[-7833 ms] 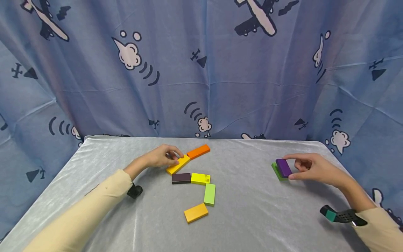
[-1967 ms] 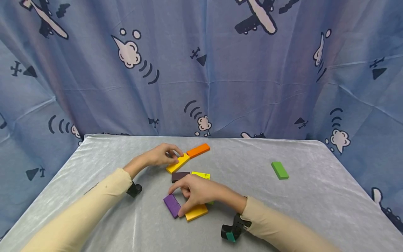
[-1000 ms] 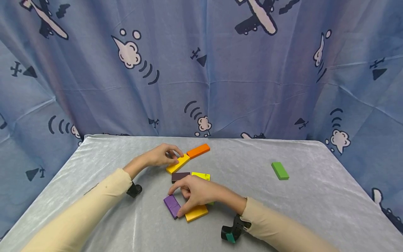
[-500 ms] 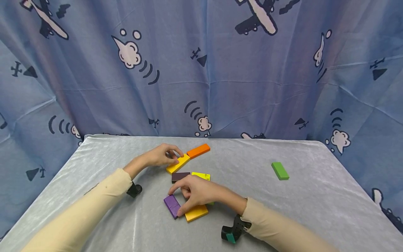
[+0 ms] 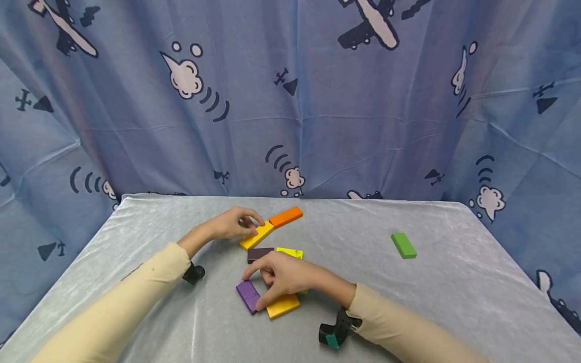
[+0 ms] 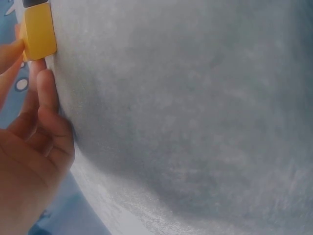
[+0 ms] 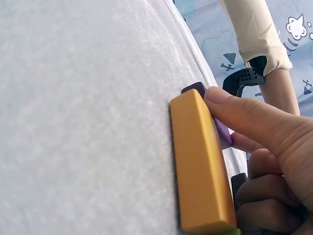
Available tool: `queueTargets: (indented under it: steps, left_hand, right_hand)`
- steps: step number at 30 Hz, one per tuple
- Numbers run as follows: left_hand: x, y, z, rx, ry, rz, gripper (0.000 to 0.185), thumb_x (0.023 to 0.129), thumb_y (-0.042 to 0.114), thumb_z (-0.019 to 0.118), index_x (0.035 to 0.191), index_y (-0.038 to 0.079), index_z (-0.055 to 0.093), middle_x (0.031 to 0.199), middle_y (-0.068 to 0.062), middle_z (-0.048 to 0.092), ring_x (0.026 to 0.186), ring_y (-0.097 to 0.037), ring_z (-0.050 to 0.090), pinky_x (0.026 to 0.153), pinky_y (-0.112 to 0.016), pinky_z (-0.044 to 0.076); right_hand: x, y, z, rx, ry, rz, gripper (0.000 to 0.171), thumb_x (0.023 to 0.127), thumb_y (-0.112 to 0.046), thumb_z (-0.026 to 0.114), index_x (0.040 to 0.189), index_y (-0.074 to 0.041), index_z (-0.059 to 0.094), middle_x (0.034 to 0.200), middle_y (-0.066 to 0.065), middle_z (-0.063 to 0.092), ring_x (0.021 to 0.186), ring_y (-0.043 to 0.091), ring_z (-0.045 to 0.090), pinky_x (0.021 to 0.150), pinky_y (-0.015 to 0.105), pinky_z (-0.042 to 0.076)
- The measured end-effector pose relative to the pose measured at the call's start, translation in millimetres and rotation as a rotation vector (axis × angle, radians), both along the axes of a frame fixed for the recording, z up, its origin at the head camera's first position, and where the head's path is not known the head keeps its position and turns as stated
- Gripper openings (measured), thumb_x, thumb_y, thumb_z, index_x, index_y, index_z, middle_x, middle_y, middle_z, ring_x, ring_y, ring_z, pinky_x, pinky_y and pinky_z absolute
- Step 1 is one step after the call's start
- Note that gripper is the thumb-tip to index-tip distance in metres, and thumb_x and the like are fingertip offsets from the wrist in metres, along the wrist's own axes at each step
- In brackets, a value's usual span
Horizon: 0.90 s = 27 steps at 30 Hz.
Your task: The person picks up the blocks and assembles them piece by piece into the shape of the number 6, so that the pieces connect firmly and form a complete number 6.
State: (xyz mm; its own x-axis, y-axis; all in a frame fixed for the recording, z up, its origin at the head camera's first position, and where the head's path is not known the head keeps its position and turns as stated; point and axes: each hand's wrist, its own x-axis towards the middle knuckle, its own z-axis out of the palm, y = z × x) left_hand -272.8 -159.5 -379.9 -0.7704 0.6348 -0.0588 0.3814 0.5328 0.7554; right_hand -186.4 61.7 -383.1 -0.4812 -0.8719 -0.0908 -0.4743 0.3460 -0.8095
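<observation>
My right hand (image 5: 269,283) reaches across to the left of centre and pinches a purple block (image 5: 247,296) between thumb and forefinger, flat on the grey cloth. The purple block touches the end of an amber block (image 5: 283,306). In the right wrist view the thumb of that hand (image 7: 264,122) presses the purple block (image 7: 223,134) against the amber block (image 7: 198,161). My left hand (image 5: 236,223) holds the near end of a yellow block (image 5: 257,235), seen also in the left wrist view (image 6: 39,32). An orange block (image 5: 286,217) lies just beyond.
A dark brown block (image 5: 260,253) and a lime-yellow block (image 5: 290,252) lie between the hands; a light green one is mostly hidden under my right hand. A green block (image 5: 403,245) lies alone at the right. The grey table (image 5: 386,312) is backed by a blue curtain (image 5: 317,126).
Since 7.8 s ago my right hand has brought the purple block from atop the green block over to the amber block. In the last second nothing has visibly moved.
</observation>
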Motion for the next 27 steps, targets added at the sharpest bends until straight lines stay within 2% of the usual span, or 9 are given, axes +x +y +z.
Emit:
queueTargets:
  steps: [6, 16, 27]
  left_hand:
    - [-0.2, 0, 0.1, 0.004, 0.0, 0.0, 0.024, 0.097, 0.0, 0.068, 0.12, 0.001, 0.07, 0.101, -0.008, 0.069, 0.088, -0.021, 0.062, 0.081, -0.033, 0.053]
    - [-1.2, -1, -1.5, 0.007, 0.006, 0.002, 0.024, 0.096, 0.0, 0.069, 0.12, 0.001, 0.07, 0.099, -0.008, 0.069, 0.087, -0.02, 0.062, 0.078, -0.032, 0.052]
    - [-1.4, 1, -0.8, -0.038, -0.013, 0.045, 0.024, 0.096, 0.002, 0.07, 0.12, 0.004, 0.071, 0.1, -0.006, 0.068, 0.088, -0.02, 0.061, 0.081, -0.032, 0.052]
  right_hand:
    - [-0.1, 0, 0.6, -0.002, 0.007, 0.003, 0.047, 0.08, -0.019, 0.09, 0.122, -0.012, 0.072, 0.055, -0.007, 0.031, 0.048, 0.007, 0.029, 0.053, 0.021, 0.026]
    - [-6.8, 18, 12.4, -0.099, 0.03, -0.025, 0.048, 0.082, -0.019, 0.089, 0.124, -0.007, 0.07, 0.059, -0.007, 0.03, 0.053, 0.009, 0.03, 0.059, 0.023, 0.032]
    - [-20.2, 79, 23.0, -0.174, 0.104, -0.177, 0.032, 0.085, -0.013, 0.085, 0.115, -0.006, 0.075, 0.061, -0.009, 0.031, 0.056, 0.009, 0.031, 0.055, 0.024, 0.031]
